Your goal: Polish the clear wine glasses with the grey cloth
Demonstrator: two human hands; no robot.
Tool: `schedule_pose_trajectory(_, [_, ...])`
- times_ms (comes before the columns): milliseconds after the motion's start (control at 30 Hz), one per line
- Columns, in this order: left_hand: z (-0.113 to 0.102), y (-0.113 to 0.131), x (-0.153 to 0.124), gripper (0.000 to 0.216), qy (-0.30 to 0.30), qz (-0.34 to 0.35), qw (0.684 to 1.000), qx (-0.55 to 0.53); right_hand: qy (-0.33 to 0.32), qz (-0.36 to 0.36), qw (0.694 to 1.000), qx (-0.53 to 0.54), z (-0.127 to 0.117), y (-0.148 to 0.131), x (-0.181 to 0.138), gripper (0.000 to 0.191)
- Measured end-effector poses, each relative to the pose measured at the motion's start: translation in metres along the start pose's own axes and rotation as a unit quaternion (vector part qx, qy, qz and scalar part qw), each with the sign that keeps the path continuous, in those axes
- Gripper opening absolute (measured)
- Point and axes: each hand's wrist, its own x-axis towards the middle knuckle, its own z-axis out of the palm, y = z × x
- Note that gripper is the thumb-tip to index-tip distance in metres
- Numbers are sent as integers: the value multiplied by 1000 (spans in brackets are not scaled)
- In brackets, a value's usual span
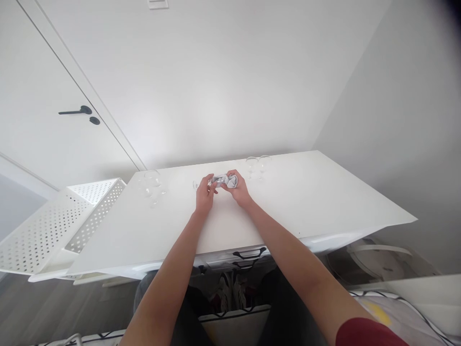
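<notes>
A clear stemmed glass lies sideways between my two hands above the white table, its round foot pointing left. My left hand closes around the glass near its stem. A light grey cloth is bunched at the bowl end, and my right hand grips it there. I cannot tell how much of the cloth is inside the bowl. To the left are more clear glasses, faint against the white top. Two stemmed glasses stand near the back edge, right of my hands.
The white tabletop sits against the wall, with dark drawer handles on its front. A white perforated shelf adjoins it on the left. A door with a black handle is further left. A round pale object is low at right.
</notes>
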Motion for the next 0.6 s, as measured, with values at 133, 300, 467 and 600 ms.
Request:
schedule_pose_trajectory(133, [1,4,0,48,48,8,999,-2,158,46,986,22,0,14,6,49])
schedule_pose_trajectory(300, [-2,-1,1,39,144,-25,983,110,188,66,979,37,-3,20,9,49])
schedule_pose_trajectory(467, [4,-15,6,33,15,55,986,155,126,20,989,71,-6,12,7,39])
schedule_pose_trajectory(600, [9,-22,7,30,15,76,987,141,113,6,991,74,-9,5,7,41])
